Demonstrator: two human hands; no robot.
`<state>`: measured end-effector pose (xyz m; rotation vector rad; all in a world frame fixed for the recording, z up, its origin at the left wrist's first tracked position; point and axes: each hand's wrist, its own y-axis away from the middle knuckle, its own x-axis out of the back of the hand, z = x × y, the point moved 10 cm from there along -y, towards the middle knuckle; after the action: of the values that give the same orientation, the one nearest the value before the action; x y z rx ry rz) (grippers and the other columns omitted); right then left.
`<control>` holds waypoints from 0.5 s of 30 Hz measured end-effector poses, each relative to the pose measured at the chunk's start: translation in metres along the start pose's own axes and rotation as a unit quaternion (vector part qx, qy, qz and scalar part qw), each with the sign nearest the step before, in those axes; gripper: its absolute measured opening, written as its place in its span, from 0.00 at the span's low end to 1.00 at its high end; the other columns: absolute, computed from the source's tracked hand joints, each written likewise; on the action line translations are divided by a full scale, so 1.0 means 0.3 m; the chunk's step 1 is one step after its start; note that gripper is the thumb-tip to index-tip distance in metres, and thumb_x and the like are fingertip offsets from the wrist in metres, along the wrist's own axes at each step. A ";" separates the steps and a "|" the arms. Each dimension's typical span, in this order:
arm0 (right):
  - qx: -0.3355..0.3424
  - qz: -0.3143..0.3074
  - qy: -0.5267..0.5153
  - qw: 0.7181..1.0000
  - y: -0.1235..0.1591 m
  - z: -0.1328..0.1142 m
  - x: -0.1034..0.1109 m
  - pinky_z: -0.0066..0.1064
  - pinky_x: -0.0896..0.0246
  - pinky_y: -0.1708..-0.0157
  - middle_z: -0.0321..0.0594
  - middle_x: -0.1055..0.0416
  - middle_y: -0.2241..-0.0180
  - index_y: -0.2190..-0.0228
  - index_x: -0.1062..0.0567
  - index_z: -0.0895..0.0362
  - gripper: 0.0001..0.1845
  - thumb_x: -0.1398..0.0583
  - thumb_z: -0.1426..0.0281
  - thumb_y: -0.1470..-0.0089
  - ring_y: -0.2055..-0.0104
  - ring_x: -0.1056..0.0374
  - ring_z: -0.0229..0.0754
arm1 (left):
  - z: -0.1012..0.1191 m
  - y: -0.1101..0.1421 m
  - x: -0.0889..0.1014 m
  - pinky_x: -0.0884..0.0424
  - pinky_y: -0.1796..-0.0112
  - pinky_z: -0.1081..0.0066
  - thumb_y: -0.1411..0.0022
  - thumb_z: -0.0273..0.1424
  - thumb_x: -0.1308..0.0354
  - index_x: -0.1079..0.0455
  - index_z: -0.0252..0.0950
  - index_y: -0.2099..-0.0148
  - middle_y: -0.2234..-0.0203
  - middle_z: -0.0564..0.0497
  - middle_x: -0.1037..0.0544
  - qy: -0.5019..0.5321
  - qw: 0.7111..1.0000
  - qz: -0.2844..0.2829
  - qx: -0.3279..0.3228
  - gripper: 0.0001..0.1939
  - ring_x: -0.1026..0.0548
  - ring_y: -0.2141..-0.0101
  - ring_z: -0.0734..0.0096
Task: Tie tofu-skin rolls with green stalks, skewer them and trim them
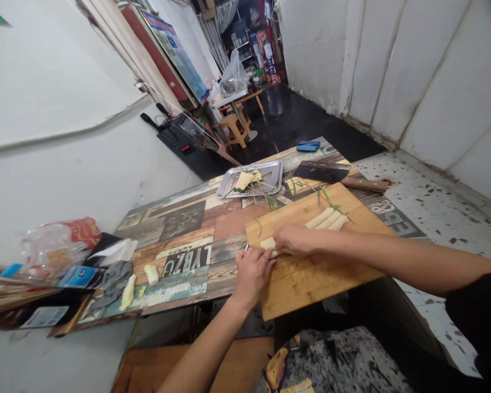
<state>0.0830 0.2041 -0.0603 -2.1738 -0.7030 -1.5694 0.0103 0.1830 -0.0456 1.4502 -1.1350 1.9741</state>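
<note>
A wooden cutting board (311, 278) lies on a low patterned table (180, 234). At the board's left edge a pale stalk piece (267, 243) lies under both hands. My right hand (297, 239) is closed over it, pressing it down. Touching the same spot, my left hand (251, 268) is closed in a pinch; a small metal tip, perhaps a blade, shows at its fingertips. Three peeled pale stalks (327, 219) lie side by side further up the board with green shreds around them.
A metal tray (270, 173) with pale pieces and green leaves sits at the table's far end. Beyond the board lie a cleaver (323, 172) and a blue item (308, 146). Plastic bags, packets (53, 248) and pale scraps (151, 274) crowd the table's left end. A stool (234, 128) stands beyond.
</note>
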 end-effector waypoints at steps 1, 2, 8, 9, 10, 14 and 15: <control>0.009 -0.015 -0.006 1.000 -0.001 -0.005 0.001 0.29 0.54 0.73 0.41 0.25 0.73 0.74 0.19 0.61 0.10 0.41 0.75 0.45 0.73 0.42 0.35 | 0.000 0.004 0.003 0.44 0.61 0.62 0.32 0.32 0.46 0.25 0.38 0.53 0.65 0.47 0.21 -0.004 1.000 0.013 -0.003 0.10 0.29 0.62 0.63; 0.013 -0.029 -0.012 0.999 -0.001 -0.009 0.003 0.29 0.54 0.73 0.41 0.25 0.72 0.73 0.19 0.61 0.11 0.42 0.75 0.45 0.73 0.42 0.35 | 0.001 0.006 0.007 0.44 0.60 0.62 0.31 0.32 0.46 0.25 0.38 0.53 0.65 0.47 0.20 -0.004 1.000 0.023 -0.006 0.10 0.29 0.63 0.64; -0.022 -0.054 -0.056 0.997 0.005 0.014 0.010 0.27 0.54 0.73 0.40 0.25 0.73 0.68 0.18 0.62 0.10 0.41 0.74 0.44 0.74 0.43 0.34 | 0.000 -0.034 0.002 0.44 0.59 0.61 0.31 0.32 0.48 0.22 0.41 0.62 0.68 0.48 0.20 0.053 0.998 -0.030 -0.024 0.13 0.28 0.65 0.66; -0.025 -0.051 -0.064 0.996 0.010 0.015 0.008 0.27 0.53 0.73 0.40 0.25 0.72 0.67 0.18 0.61 0.10 0.41 0.73 0.44 0.73 0.42 0.34 | -0.001 -0.045 -0.001 0.44 0.59 0.61 0.31 0.32 0.48 0.22 0.41 0.64 0.69 0.48 0.20 0.067 0.996 -0.045 -0.025 0.13 0.28 0.65 0.65; -0.027 -0.042 -0.063 0.997 0.016 0.015 0.008 0.27 0.52 0.72 0.40 0.25 0.71 0.66 0.18 0.61 0.10 0.41 0.72 0.43 0.72 0.41 0.35 | -0.004 -0.057 -0.005 0.44 0.59 0.62 0.32 0.31 0.47 0.22 0.41 0.65 0.69 0.48 0.20 0.078 0.995 -0.062 -0.025 0.13 0.28 0.65 0.65; -0.013 0.044 0.038 0.998 0.049 -0.012 0.027 0.31 0.49 0.68 0.46 0.27 0.66 0.66 0.21 0.63 0.14 0.45 0.68 0.38 0.66 0.39 0.41 | -0.025 -0.093 -0.040 0.44 0.62 0.65 0.33 0.30 0.46 0.23 0.40 0.70 0.73 0.50 0.21 0.109 0.984 -0.138 -0.020 0.14 0.27 0.67 0.66; 0.004 0.051 0.062 0.997 0.054 -0.027 0.021 0.32 0.48 0.67 0.47 0.27 0.65 0.66 0.22 0.63 0.15 0.46 0.68 0.38 0.64 0.39 0.42 | -0.027 -0.097 -0.048 0.43 0.63 0.65 0.33 0.30 0.47 0.23 0.40 0.70 0.74 0.50 0.21 0.119 0.981 -0.151 -0.020 0.14 0.27 0.67 0.66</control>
<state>0.0879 0.1877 -0.0518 -2.0511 -0.5507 -1.6288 0.0325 0.2079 -0.0494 1.2431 -0.7949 1.8396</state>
